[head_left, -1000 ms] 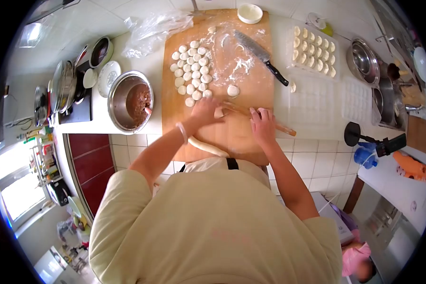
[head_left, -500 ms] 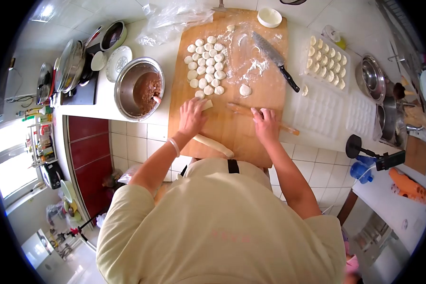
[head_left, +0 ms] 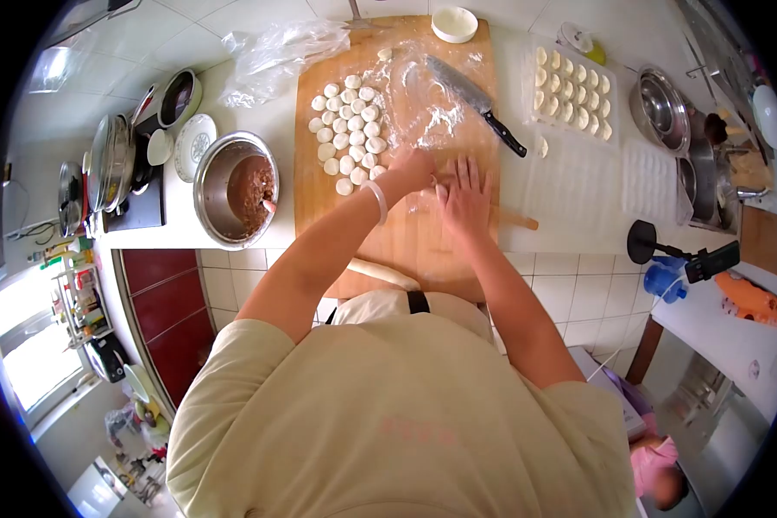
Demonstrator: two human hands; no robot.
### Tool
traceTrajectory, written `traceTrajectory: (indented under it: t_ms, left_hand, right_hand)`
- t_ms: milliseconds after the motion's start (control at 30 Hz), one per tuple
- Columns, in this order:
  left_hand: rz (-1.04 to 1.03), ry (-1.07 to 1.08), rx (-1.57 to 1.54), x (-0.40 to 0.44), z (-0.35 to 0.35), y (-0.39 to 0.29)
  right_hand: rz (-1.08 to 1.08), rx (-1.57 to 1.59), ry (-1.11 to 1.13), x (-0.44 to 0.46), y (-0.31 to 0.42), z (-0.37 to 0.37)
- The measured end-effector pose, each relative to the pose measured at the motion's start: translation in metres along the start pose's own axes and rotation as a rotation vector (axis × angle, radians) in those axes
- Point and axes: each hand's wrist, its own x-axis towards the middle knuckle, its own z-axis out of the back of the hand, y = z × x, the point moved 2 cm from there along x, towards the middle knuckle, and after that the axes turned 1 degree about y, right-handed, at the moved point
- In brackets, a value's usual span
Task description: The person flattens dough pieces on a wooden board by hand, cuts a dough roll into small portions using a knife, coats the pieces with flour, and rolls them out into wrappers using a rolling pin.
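Note:
On the wooden board (head_left: 337, 237), my right hand (head_left: 466, 194) lies over a wooden rolling pin (head_left: 516, 218), fingers stretched forward and flat. Close beside its thumb is my left hand (head_left: 413, 171), turned inward, its fingers mostly hidden and slightly blurred. What lies under the left hand does not show. Left of it sit several small round dough pieces (head_left: 345, 129) in a cluster. A dough rope (head_left: 382, 273) rests near the board's front edge, partly behind my left forearm. A kitchen knife (head_left: 475, 99) lies farther back on the floured wood.
A steel bowl of meat filling (head_left: 255, 197) stands left of the board, beside a plate (head_left: 196, 147). At the back are a plastic bag (head_left: 276, 60) and a white bowl (head_left: 454, 24). A tray of dumplings (head_left: 572, 93) sits to the right. Another person (head_left: 656, 462) is at lower right.
My left hand has moved right, from beside the dough cluster to next to my right hand. The separate dough disc is out of sight. My right hand has shifted slightly left along the rolling pin.

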Motion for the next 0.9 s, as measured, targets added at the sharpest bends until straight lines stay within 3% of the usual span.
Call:
traceTrajectory:
  t_ms: [67, 133, 233, 300, 367, 433, 500, 567, 667, 733, 833, 900]
  left_hand:
    - [0.053, 0.043, 0.083, -0.002, 0.021, -0.020]
    - [0.106, 0.081, 0.161, -0.010, 0.032, -0.028]
    - [0.016, 0.046, 0.170, -0.017, 0.032, -0.012]
    - [0.037, -0.129, -0.208, -0.023, 0.012, 0.017]
    - [0.041, -0.075, -0.126, -0.030, 0.009, 0.021]
    - [0.066, -0.347, -0.527, -0.072, 0.023, 0.030]
    - [0.199, -0.745, -0.556, -0.138, 0.007, 0.066]
    - [0.196, -1.015, -0.097, -0.187, -0.016, 0.088]
    - [0.370, -0.941, -0.020, -0.226, -0.062, 0.095]
    - [0.776, -0.643, -0.640, -0.246, -0.092, 0.094]
    - [0.736, -0.641, -0.464, -0.247, -0.104, 0.070]
    - [0.788, -0.650, -0.487, -0.242, -0.093, 0.049]
  right_hand:
    - [-0.014, -0.049, -0.137, 0.022, -0.008, -0.006]
    - [-0.026, -0.061, -0.113, 0.020, -0.007, -0.004]
    - [-0.027, -0.015, -0.062, -0.028, 0.013, 0.004]
    - [-0.003, 0.049, -0.015, -0.054, 0.022, 0.005]
    - [0.035, 0.145, 0.007, -0.060, 0.017, 0.006]
    - [0.051, 0.197, 0.013, -0.072, 0.004, 0.012]
    - [0.068, 0.290, 0.026, -0.077, -0.004, 0.021]
    - [0.039, 0.327, -0.073, -0.057, -0.003, 0.027]
    - [0.001, 0.362, -0.276, 0.005, -0.010, 0.020]
    - [0.008, 0.286, -0.321, 0.035, -0.015, 0.007]
    - [-0.033, 0.149, -0.171, 0.083, -0.022, -0.007]
    - [0.051, 0.172, -0.235, 0.096, -0.012, -0.004]
